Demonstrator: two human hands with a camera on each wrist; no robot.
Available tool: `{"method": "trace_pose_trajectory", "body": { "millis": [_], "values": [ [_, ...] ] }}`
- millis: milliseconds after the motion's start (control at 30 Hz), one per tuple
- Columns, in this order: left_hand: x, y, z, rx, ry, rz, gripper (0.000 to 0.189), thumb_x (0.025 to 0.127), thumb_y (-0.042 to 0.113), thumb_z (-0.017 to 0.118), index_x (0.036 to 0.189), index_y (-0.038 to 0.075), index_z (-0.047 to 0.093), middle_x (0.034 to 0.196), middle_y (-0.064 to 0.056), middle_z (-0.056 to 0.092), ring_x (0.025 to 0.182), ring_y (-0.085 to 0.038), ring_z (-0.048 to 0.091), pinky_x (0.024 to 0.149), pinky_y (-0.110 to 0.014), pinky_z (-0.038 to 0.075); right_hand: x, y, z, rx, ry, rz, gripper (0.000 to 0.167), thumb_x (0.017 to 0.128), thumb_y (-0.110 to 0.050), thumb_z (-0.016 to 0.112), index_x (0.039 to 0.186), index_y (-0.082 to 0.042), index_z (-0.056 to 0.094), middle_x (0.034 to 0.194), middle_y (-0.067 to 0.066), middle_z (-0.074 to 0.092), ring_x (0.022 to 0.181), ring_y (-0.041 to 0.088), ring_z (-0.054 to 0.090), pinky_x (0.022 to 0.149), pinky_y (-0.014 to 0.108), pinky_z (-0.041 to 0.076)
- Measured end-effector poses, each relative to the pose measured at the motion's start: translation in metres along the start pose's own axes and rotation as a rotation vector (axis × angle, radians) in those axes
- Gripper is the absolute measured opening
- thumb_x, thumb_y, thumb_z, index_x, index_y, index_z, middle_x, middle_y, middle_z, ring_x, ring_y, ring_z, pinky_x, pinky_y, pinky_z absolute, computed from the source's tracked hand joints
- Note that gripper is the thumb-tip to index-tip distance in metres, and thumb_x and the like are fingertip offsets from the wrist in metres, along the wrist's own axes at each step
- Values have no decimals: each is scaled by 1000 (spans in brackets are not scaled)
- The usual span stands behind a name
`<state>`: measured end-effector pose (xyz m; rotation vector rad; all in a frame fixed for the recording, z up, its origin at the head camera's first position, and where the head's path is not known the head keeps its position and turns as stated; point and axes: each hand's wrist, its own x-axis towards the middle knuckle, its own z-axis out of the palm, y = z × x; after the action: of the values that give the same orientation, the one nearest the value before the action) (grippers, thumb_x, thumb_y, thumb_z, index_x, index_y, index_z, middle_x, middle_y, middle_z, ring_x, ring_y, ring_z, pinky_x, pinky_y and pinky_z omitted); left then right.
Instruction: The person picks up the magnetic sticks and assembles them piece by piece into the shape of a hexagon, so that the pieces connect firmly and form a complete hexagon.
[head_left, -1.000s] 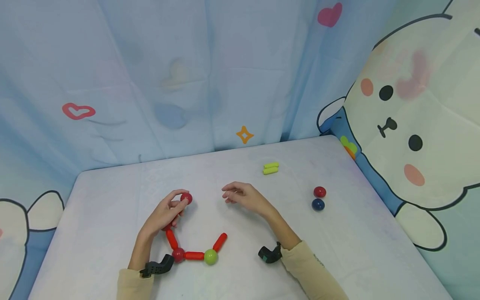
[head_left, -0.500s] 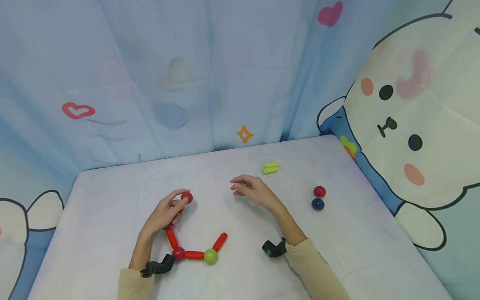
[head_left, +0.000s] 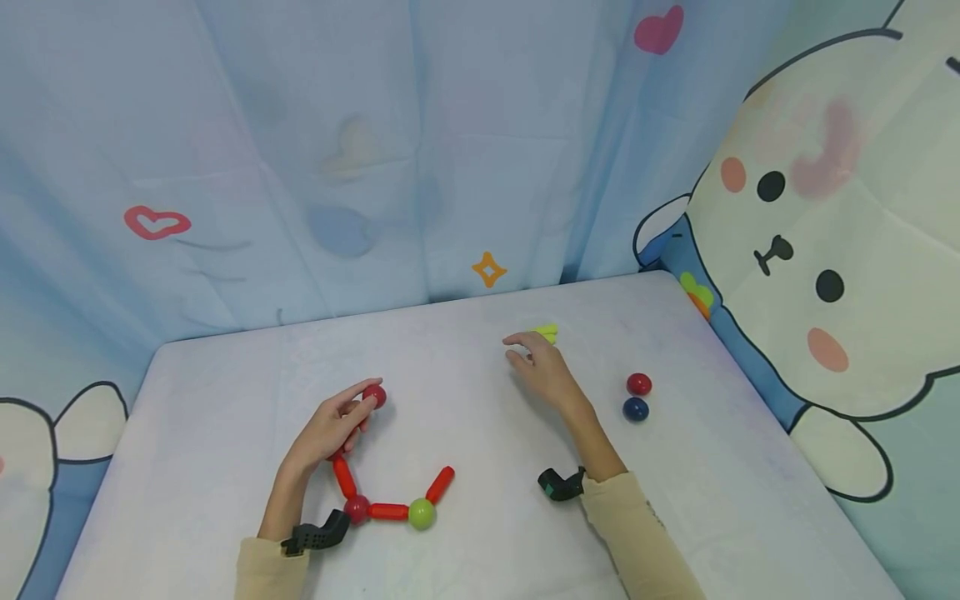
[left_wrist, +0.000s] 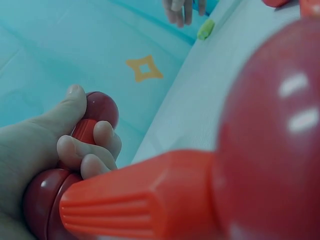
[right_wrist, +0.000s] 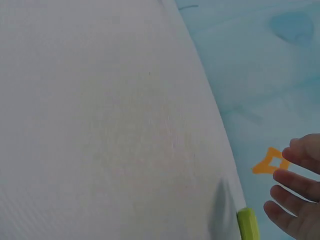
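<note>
My left hand (head_left: 333, 425) grips a red rod (left_wrist: 84, 131) in the left wrist view, its fingers curled round the rod with a red ball (head_left: 375, 395) at the tip. The rod belongs to a chain of balls and rods: a second red ball (left_wrist: 42, 202) sits by the palm, then come a red rod (head_left: 344, 478), another red ball (head_left: 357, 509), a rod, a green ball (head_left: 422, 513) and an end rod (head_left: 440, 483). My right hand (head_left: 546, 371) holds nothing. Its loosely bent fingers are beside two yellow-green rods (head_left: 548, 331), partly covering them.
On the right of the white table (head_left: 480, 417) lie a loose red ball (head_left: 639, 384) and a dark blue ball (head_left: 636, 409), close together. A light blue curtain (head_left: 360, 167) hangs behind the table's back edge. Each wrist wears a black camera (head_left: 318, 532).
My right hand has moved right and away from me, from the table's middle to the yellow-green rods. My left hand and the chain have stayed almost still.
</note>
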<state>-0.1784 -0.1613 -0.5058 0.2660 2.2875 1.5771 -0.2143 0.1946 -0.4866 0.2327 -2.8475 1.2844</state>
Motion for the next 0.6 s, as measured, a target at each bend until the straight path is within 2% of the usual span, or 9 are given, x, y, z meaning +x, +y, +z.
{"method": "trace_pose_trajectory", "body": {
  "millis": [267,600],
  "values": [
    [0,-1,0,-2,5,-7,48,99,37,54,143,21,47,74,-10,51,44,-9,43,43,-22,37,4,20,-5,-61,31,-19,34,98,-14,54,128,2,58,147,24,42,140,45,33,113,59,30],
    [0,-2,0,1,9,-13,47,98,37,55,142,23,47,75,-11,52,44,-9,43,43,-21,35,6,28,-7,-96,2,-36,34,97,-14,55,126,4,57,146,27,42,138,46,34,114,59,28]
  ]
}}
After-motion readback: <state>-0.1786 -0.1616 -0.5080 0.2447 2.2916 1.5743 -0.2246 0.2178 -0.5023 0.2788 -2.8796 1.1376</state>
